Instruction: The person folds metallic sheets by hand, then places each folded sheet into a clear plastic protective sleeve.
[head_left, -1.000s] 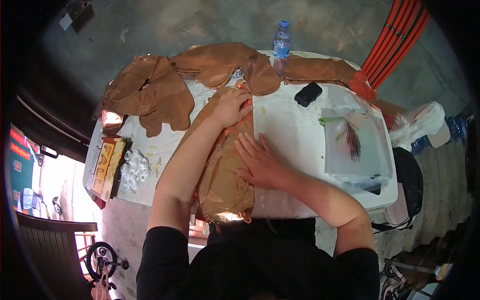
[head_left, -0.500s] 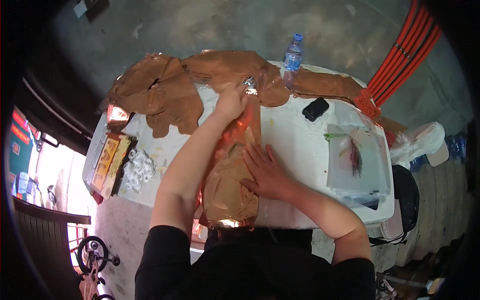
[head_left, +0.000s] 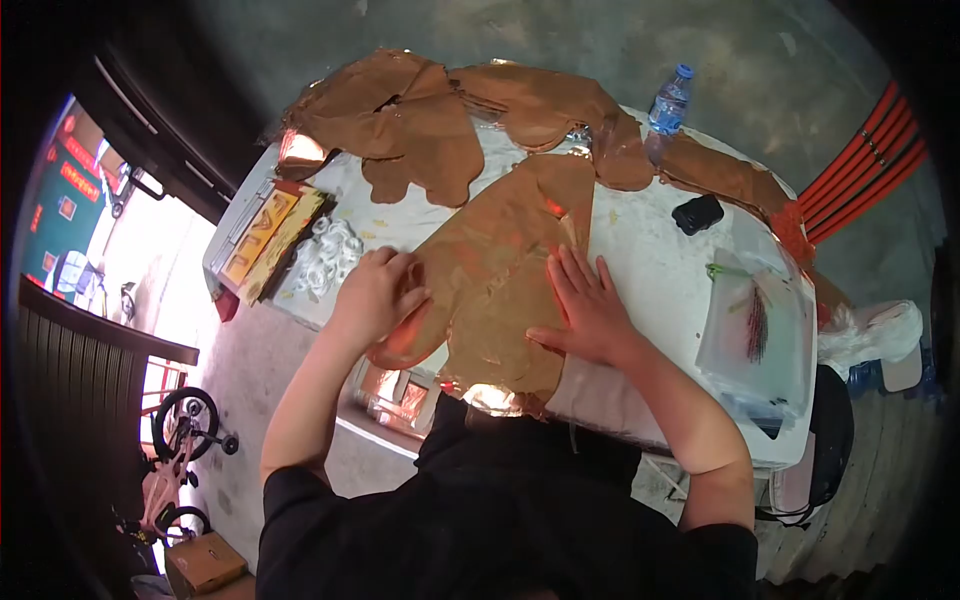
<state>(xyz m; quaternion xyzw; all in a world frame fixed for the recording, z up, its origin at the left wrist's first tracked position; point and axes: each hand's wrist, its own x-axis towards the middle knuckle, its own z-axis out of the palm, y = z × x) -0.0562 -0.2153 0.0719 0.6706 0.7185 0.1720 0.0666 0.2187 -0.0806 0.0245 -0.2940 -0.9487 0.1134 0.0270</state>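
A flat brown foil balloon (head_left: 500, 270), with shiny copper patches at its lower edge, lies across the white table in front of me. At its left edge, my left hand (head_left: 375, 295) is closed, its curled fingers and thumb gripping the foil. My right hand (head_left: 595, 310) lies flat on the foil's right side, fingers spread and thumb stretched out. More flat brown foil balloons (head_left: 385, 125) are piled along the table's far side. A small crumpled silvery bit (head_left: 578, 138) sits by the balloon's upper end.
On the white table (head_left: 650, 270) stand a water bottle (head_left: 670, 100) and a black object (head_left: 697, 214). Clear plastic sleeves (head_left: 757, 340) lie on the right. White coils (head_left: 328, 255) and a yellow packet (head_left: 265, 240) are on the left. Red pipes (head_left: 870, 165) run beyond.
My left hand has come back from the far end to the left edge, and the foil is spread wider to the left. My right hand still lies flat on it. The view has shifted.
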